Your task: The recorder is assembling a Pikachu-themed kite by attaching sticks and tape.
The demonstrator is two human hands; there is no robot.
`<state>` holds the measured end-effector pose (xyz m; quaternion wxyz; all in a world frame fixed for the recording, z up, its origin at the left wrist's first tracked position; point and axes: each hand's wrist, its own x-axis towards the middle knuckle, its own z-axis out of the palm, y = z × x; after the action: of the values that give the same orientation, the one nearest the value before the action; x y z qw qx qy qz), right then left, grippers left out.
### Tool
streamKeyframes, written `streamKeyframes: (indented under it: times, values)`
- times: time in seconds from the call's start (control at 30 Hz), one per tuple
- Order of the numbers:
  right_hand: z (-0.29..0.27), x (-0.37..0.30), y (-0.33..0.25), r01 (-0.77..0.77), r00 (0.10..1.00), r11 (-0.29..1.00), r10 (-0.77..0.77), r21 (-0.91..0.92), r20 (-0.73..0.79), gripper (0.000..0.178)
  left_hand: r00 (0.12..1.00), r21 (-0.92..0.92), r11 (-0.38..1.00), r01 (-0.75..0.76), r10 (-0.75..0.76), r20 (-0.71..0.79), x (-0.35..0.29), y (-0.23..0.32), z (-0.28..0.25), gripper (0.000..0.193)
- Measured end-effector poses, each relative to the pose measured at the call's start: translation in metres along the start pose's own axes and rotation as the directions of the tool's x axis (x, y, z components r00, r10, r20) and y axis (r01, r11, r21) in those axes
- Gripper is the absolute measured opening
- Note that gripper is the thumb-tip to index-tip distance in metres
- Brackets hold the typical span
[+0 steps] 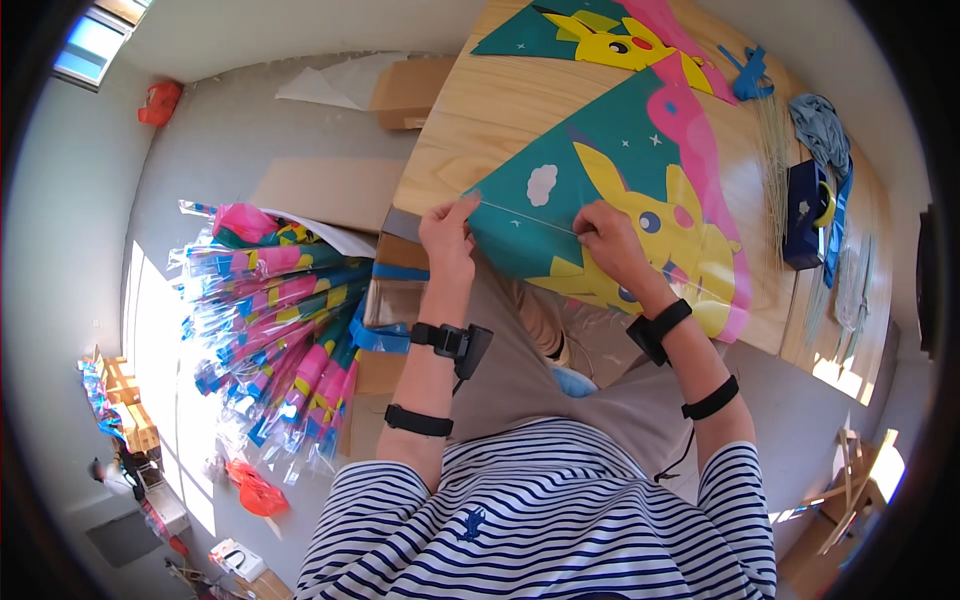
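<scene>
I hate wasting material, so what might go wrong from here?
The thin pale rod or cord between the left hand and right hand might slip if a grip loosens. The printed sheet seems to overhang the near edge of the table, so it could slide or crease. The plastic-wrapped bundle fans out on the left, where an arm or leg might knock it.

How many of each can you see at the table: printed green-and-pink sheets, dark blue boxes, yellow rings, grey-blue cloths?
Printed green-and-pink sheets: 2 showing; any hidden layers can't be counted
Dark blue box: 1
Yellow ring: 1
Grey-blue cloth: 1
Total: 5
</scene>
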<state>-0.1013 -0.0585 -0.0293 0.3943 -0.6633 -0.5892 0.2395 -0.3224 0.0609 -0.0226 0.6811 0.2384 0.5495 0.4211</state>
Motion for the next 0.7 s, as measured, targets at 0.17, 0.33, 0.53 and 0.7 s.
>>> streamKeyframes:
  times: [0.17, 0.33, 0.53, 0.7]
  values:
    - [-0.007, 0.001, -0.007, -0.047, 0.997, 0.998, 0.050, -0.043, 0.062, 0.015, 0.951, 0.195, 0.939, -0.282, 0.300, -0.069, 0.005, -0.018, 0.008, 0.039]
    - [-0.027, 0.006, -0.029, -0.163, 0.987, 0.986, 0.163, -0.040, 0.010, 0.013, 0.946, -0.072, 0.944, -0.321, 0.323, 0.022, -0.013, -0.015, 0.002, 0.045]
    - [-0.033, 0.039, -0.075, -0.074, 0.995, 0.997, 0.075, -0.006, 0.065, 0.024, 0.925, -0.177, 0.922, -0.344, 0.365, 0.107, -0.038, 0.007, 0.006, 0.054]
    - [-0.002, 0.086, -0.111, 0.294, 0.954, 0.953, -0.288, -0.072, 0.079, 0.033, 0.917, -0.182, 0.927, -0.328, 0.359, 0.176, -0.056, 0.022, 0.008, 0.060]
